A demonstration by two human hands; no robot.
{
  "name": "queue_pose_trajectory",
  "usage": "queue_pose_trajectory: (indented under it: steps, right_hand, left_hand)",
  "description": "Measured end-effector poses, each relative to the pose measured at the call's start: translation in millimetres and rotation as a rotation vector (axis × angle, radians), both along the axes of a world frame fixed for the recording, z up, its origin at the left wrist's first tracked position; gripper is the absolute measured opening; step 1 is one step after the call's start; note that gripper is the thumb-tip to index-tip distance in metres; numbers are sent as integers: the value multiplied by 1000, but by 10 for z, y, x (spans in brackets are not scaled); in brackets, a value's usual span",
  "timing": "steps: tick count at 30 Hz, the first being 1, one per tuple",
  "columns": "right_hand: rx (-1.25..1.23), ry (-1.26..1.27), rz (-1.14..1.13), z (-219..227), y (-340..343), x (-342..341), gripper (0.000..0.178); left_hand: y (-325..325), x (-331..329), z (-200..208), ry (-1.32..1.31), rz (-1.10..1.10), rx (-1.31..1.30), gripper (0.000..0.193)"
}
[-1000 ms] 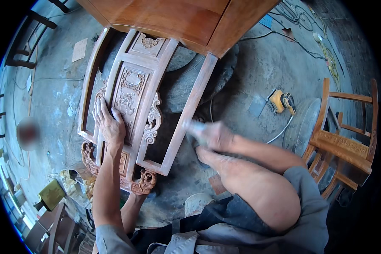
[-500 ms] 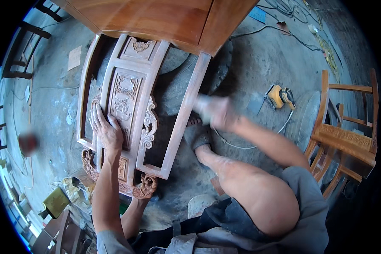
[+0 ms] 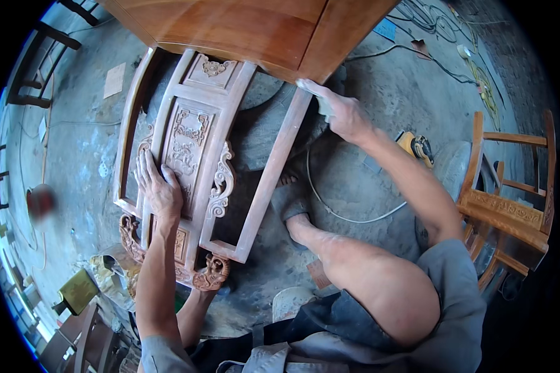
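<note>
A wooden chair with a carved back panel [image 3: 186, 146] lies before me, its broad reddish-brown seat [image 3: 242, 28] at the far side. My left hand [image 3: 160, 189] rests flat on the panel's left edge, fingers stretched out. At the far end of the pale, dusty right-hand rail [image 3: 279, 149], where it meets the seat, is my right hand [image 3: 345, 118]. It grips a thin pale sheet [image 3: 324, 108], apparently folded sandpaper, partly hidden by the fingers. A scrolled carved bracket [image 3: 221, 180] sits along the panel's right side. Carved curled ends [image 3: 211, 272] form the near end of the back.
A yellow-and-black power sander [image 3: 415, 148] lies on the concrete floor beyond my right forearm. Another wooden chair [image 3: 504, 208] stands at the right. Cables [image 3: 426, 15] coil at the far right. A yellowish can [image 3: 79, 292] and dark frames [image 3: 40, 65] are at the left.
My right hand has moved away from me along the right rail, from about its middle to its far end by the seat. The left hand has stayed on the panel.
</note>
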State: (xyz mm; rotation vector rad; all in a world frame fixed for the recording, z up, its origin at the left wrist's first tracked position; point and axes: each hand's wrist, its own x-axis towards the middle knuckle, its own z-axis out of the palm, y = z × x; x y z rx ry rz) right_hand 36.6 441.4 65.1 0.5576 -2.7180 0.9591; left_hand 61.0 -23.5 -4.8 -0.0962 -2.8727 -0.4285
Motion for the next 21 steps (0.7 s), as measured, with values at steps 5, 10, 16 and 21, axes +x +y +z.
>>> queue_pose_trajectory:
  steps: [5,10,16,21]
  right_hand:
    - [59,-31,-24,14,-8,26,69]
    - [160,68,-45,128,17,241,68]
    - [168,22,-148,-58,-281,230,69]
    - [272,-61,312,-67,-946,1272,69]
  left_hand:
    - [62,2,2,5,-1,26,63]
    - [-6,16,-51,55,-12,-32,63]
    - [38,9,-29,-1,-2,57,63]
    - [-22,4,-104,21,2,9,63]
